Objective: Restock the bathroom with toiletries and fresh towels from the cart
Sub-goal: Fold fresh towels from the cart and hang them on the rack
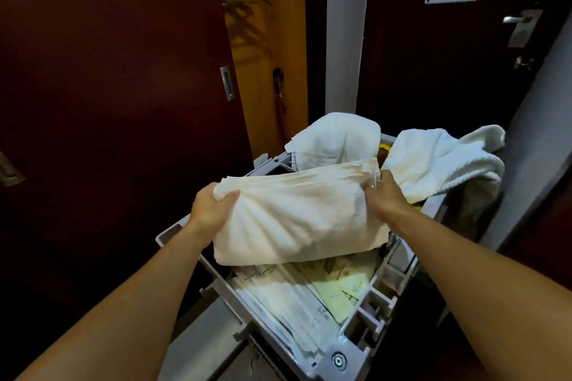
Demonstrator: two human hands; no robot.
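A folded cream towel (297, 216) hangs above the grey housekeeping cart (349, 346), held at both ends. My left hand (210, 204) grips its left end, thumb on top. My right hand (387, 192) pinches its upper right corner. Under the towel, the cart's top tray holds paper packets and sachets (312, 294). Two more white cloths lie at the cart's far end: a crumpled one (337, 139) and a terry towel (442, 161) draped over the right rim.
A dark red sliding door (108, 86) stands to the left, with a lit wooden closet gap (263, 49) and a hanging umbrella (278, 96). A grey pillar (346, 28) rises behind the cart. A dark door with a lever handle (520, 22) is at the right.
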